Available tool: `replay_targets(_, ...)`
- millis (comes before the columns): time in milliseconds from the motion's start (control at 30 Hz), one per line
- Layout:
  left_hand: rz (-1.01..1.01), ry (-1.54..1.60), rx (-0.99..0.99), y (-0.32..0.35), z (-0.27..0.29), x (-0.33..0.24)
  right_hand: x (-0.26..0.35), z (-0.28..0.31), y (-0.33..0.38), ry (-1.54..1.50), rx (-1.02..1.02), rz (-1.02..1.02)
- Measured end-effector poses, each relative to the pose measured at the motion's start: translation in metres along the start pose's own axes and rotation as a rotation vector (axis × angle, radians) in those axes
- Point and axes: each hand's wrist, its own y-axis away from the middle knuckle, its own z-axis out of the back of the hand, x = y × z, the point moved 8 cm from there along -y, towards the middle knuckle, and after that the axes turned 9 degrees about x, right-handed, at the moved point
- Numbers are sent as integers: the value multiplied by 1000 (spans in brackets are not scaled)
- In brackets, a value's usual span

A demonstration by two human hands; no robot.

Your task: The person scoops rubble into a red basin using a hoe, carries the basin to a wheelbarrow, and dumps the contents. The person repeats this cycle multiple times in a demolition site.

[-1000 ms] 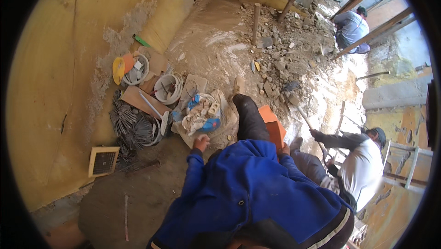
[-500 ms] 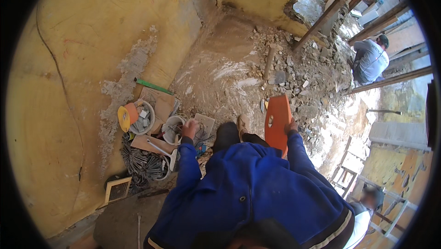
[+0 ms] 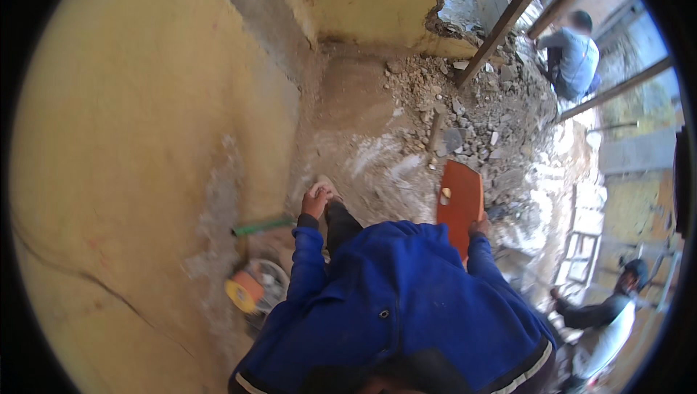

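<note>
My right hand (image 3: 479,225) grips the edge of a long, flat orange board (image 3: 459,201), which has a small pale spot or opening near its left side. The board is held tilted, out in front of me to the right. In front of my body on the left, my left hand (image 3: 316,199) has its fingers curled together; whatever may be in them is too small to make out. Just beyond that hand shows my light shoe (image 3: 329,185) on the dusty floor.
A green bar (image 3: 265,226) leans low by the yellow wall (image 3: 145,103), near a bucket (image 3: 274,281) with an orange-yellow round thing (image 3: 245,291). Rubble (image 3: 465,114) and a shovel (image 3: 451,140) lie ahead. Wooden props (image 3: 508,20) stand at right. Two people (image 3: 577,63) are nearby.
I have moved forward, so the bucket and green bar now lie nearer my left side. My left hand has left the tool pile; the orange board stays in my right hand.
</note>
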Motion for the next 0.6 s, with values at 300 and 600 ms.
replay_targets(300, -637, -502, -326, -43, 280, -327, 125, -153, 108, -50, -258, -465)
replay_targets(600, -608, -495, -738, 2, 380, -367, 165, -229, 116, -251, 105, -325)
